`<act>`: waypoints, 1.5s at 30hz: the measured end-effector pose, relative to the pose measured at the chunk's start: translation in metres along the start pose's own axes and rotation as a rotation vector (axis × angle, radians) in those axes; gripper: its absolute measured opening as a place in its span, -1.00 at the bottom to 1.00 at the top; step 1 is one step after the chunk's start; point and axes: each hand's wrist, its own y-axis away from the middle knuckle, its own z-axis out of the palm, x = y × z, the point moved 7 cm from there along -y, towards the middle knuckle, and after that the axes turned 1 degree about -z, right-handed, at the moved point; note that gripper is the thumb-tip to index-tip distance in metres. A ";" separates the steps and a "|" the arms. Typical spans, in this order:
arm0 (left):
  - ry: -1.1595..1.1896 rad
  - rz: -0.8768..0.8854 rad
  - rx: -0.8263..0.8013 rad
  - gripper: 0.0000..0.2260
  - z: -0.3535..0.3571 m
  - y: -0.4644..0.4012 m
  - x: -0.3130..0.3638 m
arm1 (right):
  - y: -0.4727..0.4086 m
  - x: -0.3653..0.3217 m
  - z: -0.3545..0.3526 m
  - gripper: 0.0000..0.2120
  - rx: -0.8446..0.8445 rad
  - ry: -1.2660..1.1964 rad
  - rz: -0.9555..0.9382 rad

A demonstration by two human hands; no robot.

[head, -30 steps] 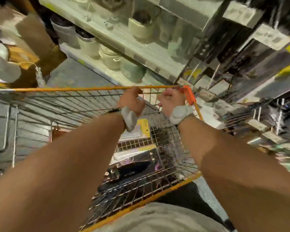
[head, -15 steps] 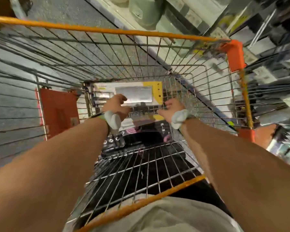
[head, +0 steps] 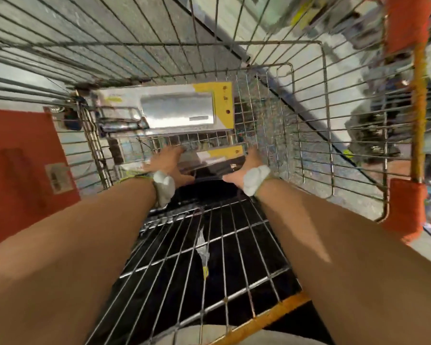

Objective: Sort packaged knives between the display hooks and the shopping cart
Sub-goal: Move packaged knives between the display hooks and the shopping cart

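Observation:
I look down into a wire shopping cart (head: pixel 306 43) with an orange rim. On its bottom lies a packaged cleaver (head: pixel 177 110), a shiny blade on a white and yellow card. Nearer to me lies a second knife package (head: pixel 222 153) with a yellow corner. My left hand (head: pixel 168 163) rests on that package's left end, fingers stretched forward and thumb spread. At its right end my right hand (head: pixel 246 166) touches it the same way. Motion blur hides both sets of fingertips. Both wrists wear white bands.
The cart's wire flap (head: pixel 209 245) lies under my forearms, over dark packages (head: pixel 199 195). An orange panel (head: pixel 23 170) hangs on the cart's left side, and orange corner guards (head: pixel 406 207) stand at the right. Blurred hanging goods (head: pixel 383 115) show beyond the right wall.
My view has tipped down into the cart. Both hands have dropped from the cart's far rim to its bottom and spread onto the nearer knife package.

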 end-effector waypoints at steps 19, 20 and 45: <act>-0.284 -0.079 0.090 -0.06 0.032 -0.030 -0.008 | -0.023 0.012 0.011 -0.14 0.110 -0.033 -0.011; -0.340 -0.068 0.084 -0.08 0.030 -0.030 -0.009 | -0.025 0.012 0.011 -0.14 0.126 -0.034 -0.004; 0.643 0.379 0.245 -0.92 -0.123 0.114 0.081 | 0.132 -0.065 -0.134 -0.46 0.354 -0.668 -0.410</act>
